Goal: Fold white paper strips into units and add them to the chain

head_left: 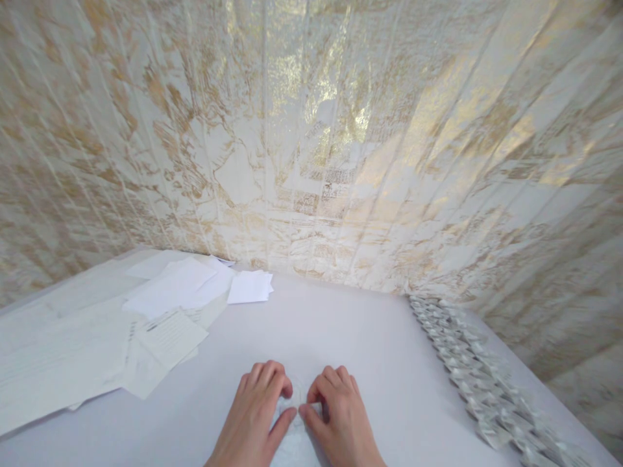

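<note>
Near the bottom edge of the head view, my left hand [263,408] and my right hand [338,408] face each other over the pale table. Between them lies a thin, whitish, partly see-through sheet [291,441], perhaps plastic film, faint against the tabletop. Both hands have curled fingers, with the thumbs nearly meeting on the sheet. My left thumb and forefinger are at its left side, a small gap showing between them. On the other side, my right thumb and forefinger are bent closely together at the sheet. Exactly how each grips it is hard to make out.
Loose printed papers [63,350] overlap across the table's left side, with blank white sheets [170,282] behind. A small stack of white paper [250,287] lies near the wall. Rows of folded silvery-grey pieces [467,370] line the right edge. Gold-patterned wall covering [316,130] rises behind.
</note>
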Motion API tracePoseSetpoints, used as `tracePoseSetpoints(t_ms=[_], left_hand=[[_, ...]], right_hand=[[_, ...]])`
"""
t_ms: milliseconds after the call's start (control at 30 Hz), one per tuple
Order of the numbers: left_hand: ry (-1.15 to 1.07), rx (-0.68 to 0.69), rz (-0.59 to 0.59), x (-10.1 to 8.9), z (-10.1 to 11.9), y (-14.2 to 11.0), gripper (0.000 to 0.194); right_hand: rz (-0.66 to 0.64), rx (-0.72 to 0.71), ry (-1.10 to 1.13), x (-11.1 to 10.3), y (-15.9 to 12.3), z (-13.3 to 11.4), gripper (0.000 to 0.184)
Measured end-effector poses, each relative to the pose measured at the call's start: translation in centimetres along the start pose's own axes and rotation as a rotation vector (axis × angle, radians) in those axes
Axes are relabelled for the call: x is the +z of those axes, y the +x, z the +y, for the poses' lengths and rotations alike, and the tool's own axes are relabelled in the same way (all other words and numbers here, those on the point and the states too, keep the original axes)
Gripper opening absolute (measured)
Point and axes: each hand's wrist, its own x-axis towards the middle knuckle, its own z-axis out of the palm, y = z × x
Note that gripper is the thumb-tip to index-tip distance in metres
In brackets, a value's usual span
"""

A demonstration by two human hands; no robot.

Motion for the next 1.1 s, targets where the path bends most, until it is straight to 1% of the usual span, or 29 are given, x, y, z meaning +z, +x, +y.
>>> tracePoseSetpoints(t_ms=[167, 267, 400, 467, 533, 600, 667, 733, 767, 833, 900, 933, 967, 1033, 1100], left_hand=[[-0.004, 0.008, -0.006, -0.1, 0.0, -0.1, 0.009], [0.008, 0.016, -0.001, 0.0, -0.3, -0.3, 0.017], [0.028, 0.113, 0.036, 0.5, -0.9, -0.5, 0.041], [0.014, 0.173, 0.035, 0.6, -1.1, -0.6, 0.043], [-0.051, 0.188, 0.033, 0.5, -1.1, -0.6, 0.039], [-0.154, 0.132, 0.012, 0.1, -0.9, -0.5, 0.032], [-0.263, 0.015, -0.039, -0.3, -0.5, -0.3, 0.023], [-0.395, -0.100, -0.082, -0.6, -0.2, -0.1, 0.014], [-0.466, -0.136, -0.081, -0.7, 0.0, -0.1, 0.011], [-0.585, -0.157, -0.059, -0.7, 0.2, 0.0, 0.007], [-0.627, -0.146, -0.042, -0.5, 0.2, -0.2, 0.006], [-0.618, -0.137, -0.035, -0.4, 0.2, -0.3, 0.008], [-0.595, -0.126, -0.020, -0.3, 0.2, -0.4, 0.013], [-0.512, -0.082, 0.033, -0.1, 0.2, -0.5, 0.022], [-0.397, -0.024, 0.051, 0.0, 0.1, -0.5, 0.027]], right_hand=[[-0.042, -0.005, 0.021, -0.6, 0.2, -0.2, 0.030], [-0.077, -0.009, 0.096, -1.1, 0.2, 0.5, 0.036], [-0.132, -0.024, 0.218, -2.0, 0.3, 1.7, 0.043], [-0.156, -0.021, 0.241, -2.4, 0.3, 2.0, 0.046], [-0.181, -0.012, 0.261, -2.8, 0.4, 2.1, 0.046], [-0.206, 0.003, 0.285, -2.9, 0.4, 2.1, 0.040], [-0.222, 0.011, 0.289, -2.7, 0.4, 1.9, 0.030], [-0.224, -0.008, 0.273, -2.2, 0.3, 1.6, 0.026], [-0.218, -0.026, 0.270, -1.9, 0.3, 1.5, 0.025], [-0.178, -0.083, 0.295, -1.4, 0.1, 1.1, 0.019], [-0.091, -0.174, 0.308, -1.1, 0.1, 0.7, 0.016], [-0.035, -0.243, 0.274, -1.1, 0.1, 0.5, 0.016], [0.020, -0.323, 0.205, -1.2, 0.2, 0.4, 0.017], [0.096, -0.468, -0.020, -1.2, 0.3, 0.3, 0.021], [0.116, -0.540, -0.241, -1.1, 0.4, 0.4, 0.023]])
